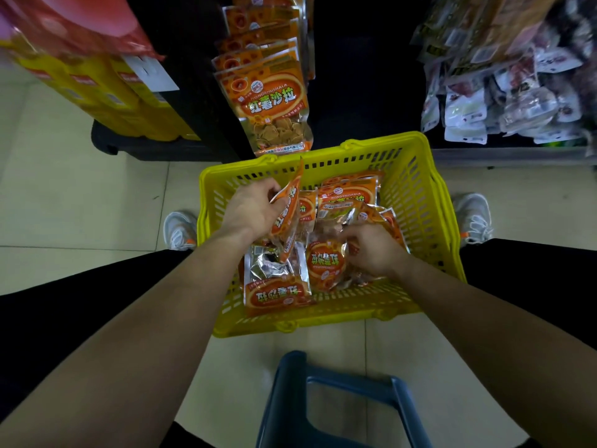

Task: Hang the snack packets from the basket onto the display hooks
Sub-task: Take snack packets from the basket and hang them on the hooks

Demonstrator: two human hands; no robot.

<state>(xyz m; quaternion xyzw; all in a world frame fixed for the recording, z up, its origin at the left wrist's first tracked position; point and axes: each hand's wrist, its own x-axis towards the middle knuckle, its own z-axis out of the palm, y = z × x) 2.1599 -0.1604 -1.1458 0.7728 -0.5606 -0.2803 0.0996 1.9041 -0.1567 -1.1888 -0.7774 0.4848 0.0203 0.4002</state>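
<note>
Head view: both hands down in the yellow basket [420, 189]!
Left hand [255, 208] grips an orange snack packet [287, 218], upright over the pile. Right hand [371, 250] curls among loose packets; whether it holds one is unclear. Light, crinkly and probably slippery, so best pinched at the stiffer top seal.

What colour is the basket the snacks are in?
The basket is bright yellow, clearest in the head view.
</note>
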